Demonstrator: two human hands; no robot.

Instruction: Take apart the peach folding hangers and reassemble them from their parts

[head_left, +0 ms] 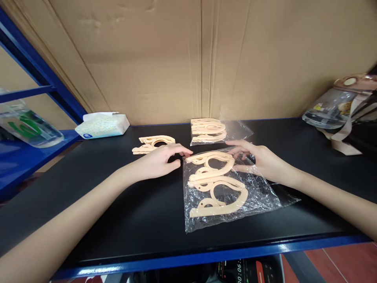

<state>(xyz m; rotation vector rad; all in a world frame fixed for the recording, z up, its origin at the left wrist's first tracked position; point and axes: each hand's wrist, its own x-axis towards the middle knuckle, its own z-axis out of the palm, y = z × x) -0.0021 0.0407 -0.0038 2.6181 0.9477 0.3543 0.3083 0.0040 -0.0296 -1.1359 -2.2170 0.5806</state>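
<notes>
Two beige folding hangers point(226, 210) lie in a clear plastic bag point(262, 200) at the middle of the black tabletop. My left hand point(160, 159) hovers by the bag's upper left corner, its thumb and index finger apart and nothing between them. At the bag's upper right, my right hand point(257, 159) reaches in against the film, with thumb and forefinger spread near the hangers' curved ends. Some of its fingers are curled and partly covered by plastic. Just beyond my left hand rests a loose pair of beige folding hangers point(156, 139), partly hidden by it.
Behind the bag lies another bagged stack of hangers point(207, 129). A tissue pack point(102, 125) stands at the back left, near a bottle point(32, 125) on the blue rack. A clear strapped bottle point(330, 106) lies at right. Cardboard point(147, 59) walls the back; a phone point(247, 271) shows below the front edge.
</notes>
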